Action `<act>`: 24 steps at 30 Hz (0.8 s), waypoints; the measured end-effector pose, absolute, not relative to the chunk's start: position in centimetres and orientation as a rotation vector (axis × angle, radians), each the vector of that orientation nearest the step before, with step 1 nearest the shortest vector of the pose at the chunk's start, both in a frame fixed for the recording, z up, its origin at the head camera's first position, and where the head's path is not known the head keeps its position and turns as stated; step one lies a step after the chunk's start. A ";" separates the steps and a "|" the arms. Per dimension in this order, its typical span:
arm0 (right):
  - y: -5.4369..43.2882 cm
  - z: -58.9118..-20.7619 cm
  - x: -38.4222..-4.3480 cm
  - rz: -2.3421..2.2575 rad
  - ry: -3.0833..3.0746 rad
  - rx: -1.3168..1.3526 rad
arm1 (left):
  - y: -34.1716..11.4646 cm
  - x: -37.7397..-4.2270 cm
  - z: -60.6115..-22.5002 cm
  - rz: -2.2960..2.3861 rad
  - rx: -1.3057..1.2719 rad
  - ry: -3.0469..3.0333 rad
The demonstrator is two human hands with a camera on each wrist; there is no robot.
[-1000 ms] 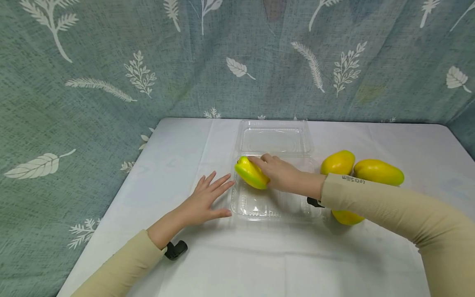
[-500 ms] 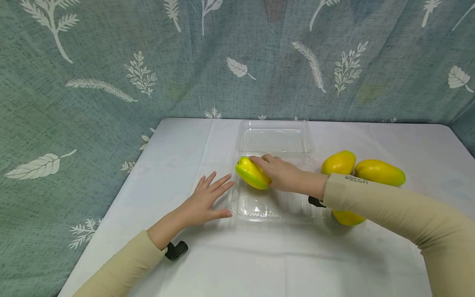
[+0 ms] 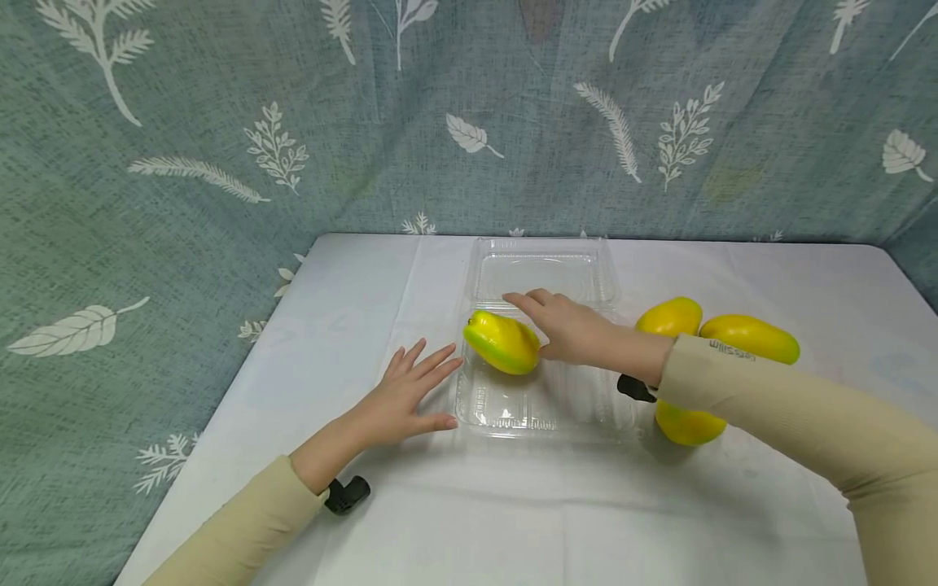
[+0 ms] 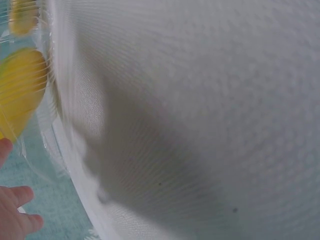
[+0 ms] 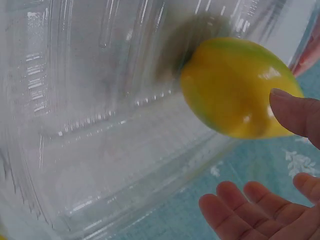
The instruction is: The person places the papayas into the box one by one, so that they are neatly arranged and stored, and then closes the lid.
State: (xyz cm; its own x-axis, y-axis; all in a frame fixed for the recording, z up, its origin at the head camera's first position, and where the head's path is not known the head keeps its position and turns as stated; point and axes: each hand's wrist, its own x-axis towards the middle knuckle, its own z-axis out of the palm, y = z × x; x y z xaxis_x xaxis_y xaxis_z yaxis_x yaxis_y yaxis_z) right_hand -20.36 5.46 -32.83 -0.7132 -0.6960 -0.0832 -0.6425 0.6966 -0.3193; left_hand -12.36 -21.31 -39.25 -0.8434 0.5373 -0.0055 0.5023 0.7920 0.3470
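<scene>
A yellow-green mango (image 3: pixel 501 343) lies in the left part of the clear plastic clamshell box (image 3: pixel 506 419), whose lid (image 3: pixel 542 273) is folded back flat. Close to the mango's right side is my right hand (image 3: pixel 579 330), fingers spread and apart from it. In the right wrist view the thumb overlaps the edge of the mango (image 5: pixel 235 90); whether it touches, I cannot tell. My left hand (image 3: pixel 399 403), fingers spread, is beside the box's left edge. In the left wrist view the mango (image 4: pixel 20 90) shows through the box wall, near a left fingertip.
Right of the box lie more mangoes: one at the back (image 3: pixel 668 315), one farther right (image 3: pixel 751 336) and one nearer (image 3: pixel 689 425), partly behind the right sleeve (image 3: pixel 769 407). A white cloth (image 3: pixel 469 521) covers the table. A leaf-patterned curtain (image 3: pixel 366 146) stands behind.
My right hand has let go of the mango and moved slightly right, its fingers spreading. The mango stays in the box, turned slightly. My left hand has not moved.
</scene>
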 end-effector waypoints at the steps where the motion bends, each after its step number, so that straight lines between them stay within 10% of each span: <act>1: 5.6 -32.7 -20.4 -0.408 2.707 -1.075 | -21.3 -12.4 -39.3 0.513 0.837 2.874; 24: 11.1 -28.4 -19.1 -0.597 2.766 -0.954 | -21.3 -12.4 -39.2 0.536 0.844 2.865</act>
